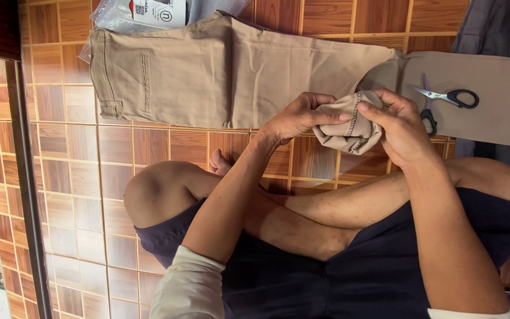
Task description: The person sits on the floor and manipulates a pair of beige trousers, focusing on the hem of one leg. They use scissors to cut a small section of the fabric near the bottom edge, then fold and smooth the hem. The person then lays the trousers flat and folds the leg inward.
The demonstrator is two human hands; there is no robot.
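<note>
- Khaki trouser hem (349, 127): both hands gripping it, left hand (299, 118) and right hand (399, 127) fingers closing around the bunched fabric.
- Stitching: seemingly partly undone.
- Scissors (450, 96): lying unused beyond the right fingers.

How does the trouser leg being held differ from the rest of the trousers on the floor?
The trouser leg end is bunched and folded back, its stitched hem edge showing, pinched between the left hand and right hand. The rest of the trousers lies flat on the tiled floor, smooth, with a back pocket showing. The held end is raised; the rest is untouched. Both are the same beige cloth.
</note>
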